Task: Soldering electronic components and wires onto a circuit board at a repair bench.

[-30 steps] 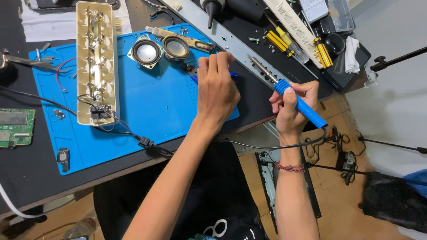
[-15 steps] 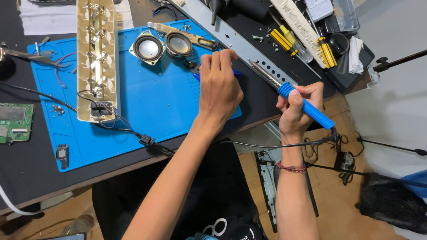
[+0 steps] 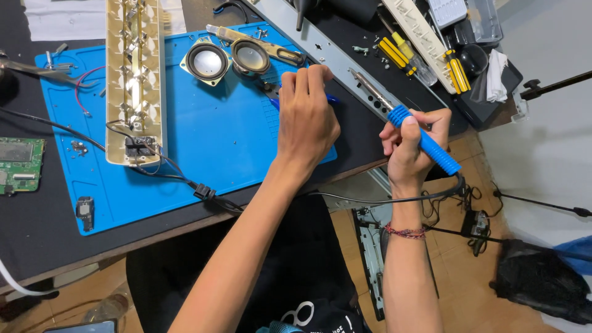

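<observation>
My right hand grips a blue-handled soldering iron, its metal tip pointing up-left over a long grey metal strip. My left hand rests on the right part of the blue work mat, fingers closed on a small blue-handled tool that is mostly hidden under them. Just beyond its fingertips lie two round speaker drivers joined to a tan metal bracket. What the tool's tip touches is hidden.
An open beige power strip with a black cord lies on the mat's left. A green circuit board sits at the far left. Yellow-handled screwdrivers and boxes crowd the back right. The iron's cable hangs off the table edge.
The view has drifted slightly, so the bench sits lower and farther right in frame. Both hands keep their grips and stay almost still; the soldering iron has shifted slightly.
</observation>
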